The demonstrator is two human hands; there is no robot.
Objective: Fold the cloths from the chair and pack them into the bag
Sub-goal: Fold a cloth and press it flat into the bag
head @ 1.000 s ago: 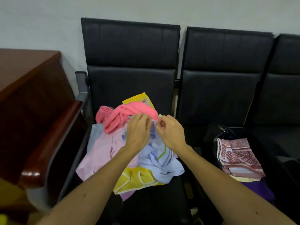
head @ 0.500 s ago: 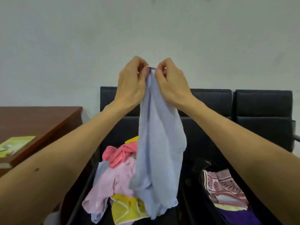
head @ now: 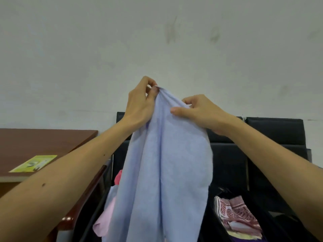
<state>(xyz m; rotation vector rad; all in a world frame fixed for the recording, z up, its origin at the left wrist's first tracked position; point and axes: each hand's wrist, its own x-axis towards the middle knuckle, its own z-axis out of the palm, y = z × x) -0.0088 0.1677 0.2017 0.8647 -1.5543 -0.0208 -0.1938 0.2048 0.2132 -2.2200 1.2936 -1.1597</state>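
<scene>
A light blue cloth [head: 166, 172] hangs in the air in front of the black chairs. My left hand [head: 141, 103] pinches its top corner. My right hand [head: 197, 110] grips the upper edge a little lower and to the right. The hanging cloth hides most of the cloth pile on the left chair; a pink cloth [head: 104, 219] and a bit of a deeper pink one [head: 118, 177] show at its left edge. The black bag [head: 272, 213] sits on the chair to the right, with a folded red-and-white patterned cloth [head: 236, 213] inside on top of other folded cloths.
A row of black padded chairs [head: 274, 133] stands against a pale wall. At the left is a brown wooden desk [head: 35, 144] with a green-and-white leaflet [head: 33, 164] on it. The desk's edge lies close to the left chair.
Both hands lifted the blue cloth off the pile and up high. In the last half second my right hand slid right along the top edge, spreading the cloth wider.
</scene>
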